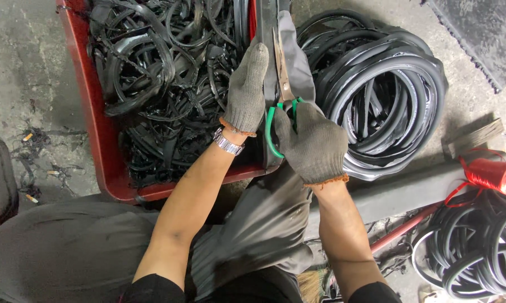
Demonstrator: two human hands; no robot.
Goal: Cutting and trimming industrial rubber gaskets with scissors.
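A: Rubber sheet point(289, 50), at twelve o'clock over red bin point(99, 129); pinched flat by closed left hand point(246, 92).
B: Green-handled scissors point(281, 84) gripped tight in right hand point(314, 143); best kept taut, blades square.

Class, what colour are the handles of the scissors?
Green, on the scissors in the right hand; head view.

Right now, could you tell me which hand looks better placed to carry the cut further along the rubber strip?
Right, probably: the right hand has its fingers through the green-handled scissors, while the left hand grips the grey rubber strip.
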